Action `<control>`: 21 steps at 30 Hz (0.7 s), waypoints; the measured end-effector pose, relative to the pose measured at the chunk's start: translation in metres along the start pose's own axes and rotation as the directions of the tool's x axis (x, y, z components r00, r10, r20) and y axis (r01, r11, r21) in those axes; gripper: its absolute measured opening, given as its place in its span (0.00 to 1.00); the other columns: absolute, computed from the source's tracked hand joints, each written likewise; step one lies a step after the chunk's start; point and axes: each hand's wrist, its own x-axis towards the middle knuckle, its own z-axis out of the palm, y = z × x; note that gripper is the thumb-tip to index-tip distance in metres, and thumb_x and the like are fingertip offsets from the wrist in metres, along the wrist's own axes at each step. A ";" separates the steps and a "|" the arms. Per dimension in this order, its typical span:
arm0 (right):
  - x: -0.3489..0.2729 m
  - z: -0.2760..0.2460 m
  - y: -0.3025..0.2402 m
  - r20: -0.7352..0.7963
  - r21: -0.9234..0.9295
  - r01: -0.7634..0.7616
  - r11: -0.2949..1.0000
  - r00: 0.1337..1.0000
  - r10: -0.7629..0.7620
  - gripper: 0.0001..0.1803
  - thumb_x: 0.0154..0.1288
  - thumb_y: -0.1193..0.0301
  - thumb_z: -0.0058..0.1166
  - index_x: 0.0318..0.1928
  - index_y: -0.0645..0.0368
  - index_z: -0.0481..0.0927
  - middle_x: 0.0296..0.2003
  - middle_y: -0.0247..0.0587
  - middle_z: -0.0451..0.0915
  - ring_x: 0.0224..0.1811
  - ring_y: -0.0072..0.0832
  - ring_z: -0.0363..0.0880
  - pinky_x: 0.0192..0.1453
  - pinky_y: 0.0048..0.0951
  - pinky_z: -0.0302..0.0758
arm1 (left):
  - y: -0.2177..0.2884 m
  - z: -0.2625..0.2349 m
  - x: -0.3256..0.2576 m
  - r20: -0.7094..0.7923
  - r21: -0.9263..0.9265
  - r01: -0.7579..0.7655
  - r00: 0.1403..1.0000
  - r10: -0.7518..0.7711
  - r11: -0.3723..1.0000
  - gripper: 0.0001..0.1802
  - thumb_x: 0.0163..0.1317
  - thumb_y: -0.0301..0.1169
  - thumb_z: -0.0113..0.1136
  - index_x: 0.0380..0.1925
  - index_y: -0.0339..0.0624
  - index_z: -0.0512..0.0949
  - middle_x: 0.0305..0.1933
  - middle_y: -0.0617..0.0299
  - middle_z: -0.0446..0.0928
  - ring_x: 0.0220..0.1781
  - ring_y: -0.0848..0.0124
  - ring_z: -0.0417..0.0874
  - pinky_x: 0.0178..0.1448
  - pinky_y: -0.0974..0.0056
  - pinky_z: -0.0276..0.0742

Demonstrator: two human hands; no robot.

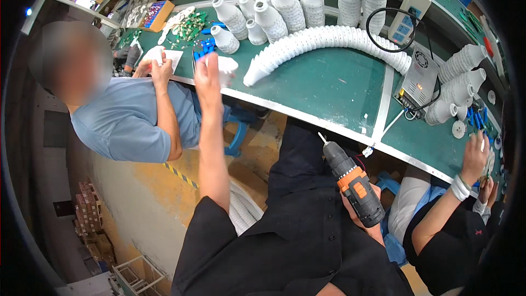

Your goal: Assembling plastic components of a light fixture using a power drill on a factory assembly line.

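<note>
The right hand (352, 212) grips a drill (353, 182) in front of the green bench (329, 87); the left hand (208, 83), blurred, grip unclear, is beside a white cup (228, 67). Floor (145, 181) shows below it.

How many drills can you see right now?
1. The orange-and-black drill is in the person's right hand, in front of the black shirt, its bit toward the green bench. Others could be hidden behind the white stacks or under the bench.

Bench (339, 85) brightly lit | rim black, lines bowed | left fingers (212, 67) blurred
</note>
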 end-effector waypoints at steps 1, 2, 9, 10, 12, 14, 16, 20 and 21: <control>0.002 0.001 0.003 0.001 0.006 0.014 1.000 1.000 -0.014 0.10 0.49 0.81 0.64 0.34 0.64 0.80 0.27 0.44 0.79 0.27 0.41 0.82 0.32 0.32 0.78 | -0.004 -0.014 0.033 -0.046 0.263 -0.083 0.994 0.099 0.961 0.27 0.70 0.52 0.59 0.45 0.35 0.78 0.31 0.55 0.82 0.32 0.67 0.85 0.35 0.63 0.78; 0.002 0.002 0.003 -0.002 0.013 0.012 1.000 1.000 -0.012 0.10 0.49 0.80 0.64 0.34 0.64 0.80 0.27 0.44 0.79 0.27 0.41 0.82 0.32 0.31 0.77 | 0.000 -0.023 0.063 -0.080 0.563 -0.153 0.968 0.237 0.812 0.28 0.66 0.54 0.62 0.39 0.34 0.81 0.34 0.50 0.83 0.38 0.58 0.86 0.43 0.58 0.78; 0.008 -0.002 0.009 -0.027 -0.025 0.008 1.000 1.000 -0.008 0.12 0.48 0.79 0.65 0.35 0.62 0.81 0.28 0.43 0.80 0.28 0.41 0.83 0.33 0.32 0.79 | 0.005 0.006 0.182 0.290 0.955 -0.297 0.939 0.186 0.010 0.28 0.71 0.46 0.43 0.36 0.35 0.86 0.39 0.38 0.84 0.45 0.41 0.86 0.54 0.43 0.79; 0.011 -0.003 0.002 -0.018 -0.025 0.000 1.000 1.000 -0.001 0.10 0.50 0.78 0.66 0.34 0.62 0.80 0.28 0.43 0.80 0.28 0.41 0.83 0.32 0.33 0.78 | 0.003 0.014 0.189 0.289 0.957 -0.289 0.946 0.150 -0.021 0.25 0.67 0.43 0.46 0.33 0.35 0.87 0.38 0.40 0.85 0.45 0.43 0.87 0.54 0.45 0.81; 0.010 -0.004 0.003 0.008 -0.007 -0.010 1.000 1.000 0.010 0.14 0.45 0.79 0.67 0.36 0.60 0.82 0.30 0.43 0.80 0.28 0.42 0.83 0.33 0.33 0.80 | -0.006 0.023 0.199 0.339 0.940 -0.335 0.937 0.088 -0.063 0.24 0.65 0.42 0.47 0.33 0.34 0.87 0.38 0.40 0.85 0.45 0.44 0.87 0.54 0.46 0.81; 0.009 -0.003 0.006 0.014 -0.006 -0.003 1.000 1.000 0.003 0.11 0.47 0.79 0.65 0.34 0.61 0.80 0.28 0.43 0.79 0.27 0.42 0.82 0.32 0.33 0.78 | -0.016 0.018 0.204 0.352 0.930 -0.349 0.936 0.014 -0.114 0.23 0.62 0.43 0.51 0.35 0.34 0.87 0.40 0.39 0.85 0.46 0.45 0.87 0.56 0.47 0.81; 0.009 -0.002 0.004 0.003 -0.020 -0.019 1.000 1.000 0.019 0.08 0.50 0.79 0.64 0.32 0.62 0.79 0.27 0.43 0.78 0.27 0.41 0.81 0.30 0.33 0.76 | -0.022 0.025 0.207 0.371 0.922 -0.369 0.928 0.003 -0.115 0.24 0.61 0.45 0.52 0.35 0.34 0.87 0.40 0.39 0.85 0.46 0.45 0.87 0.56 0.48 0.81; 0.010 -0.010 0.007 -0.005 0.008 -0.044 0.999 0.999 0.044 0.08 0.49 0.79 0.64 0.32 0.62 0.79 0.27 0.43 0.77 0.27 0.41 0.81 0.31 0.33 0.75 | -0.013 0.018 0.197 0.321 0.940 -0.321 0.947 -0.020 -0.117 0.26 0.59 0.49 0.55 0.37 0.35 0.87 0.40 0.39 0.85 0.46 0.44 0.87 0.55 0.49 0.81; 0.006 -0.014 0.007 0.000 -0.016 -0.042 0.999 0.999 0.042 0.09 0.49 0.78 0.64 0.32 0.62 0.79 0.27 0.42 0.77 0.27 0.41 0.81 0.31 0.33 0.75 | 0.002 0.025 0.186 0.310 0.950 -0.309 0.951 0.013 -0.045 0.28 0.61 0.51 0.55 0.40 0.35 0.86 0.40 0.38 0.85 0.46 0.45 0.87 0.55 0.49 0.81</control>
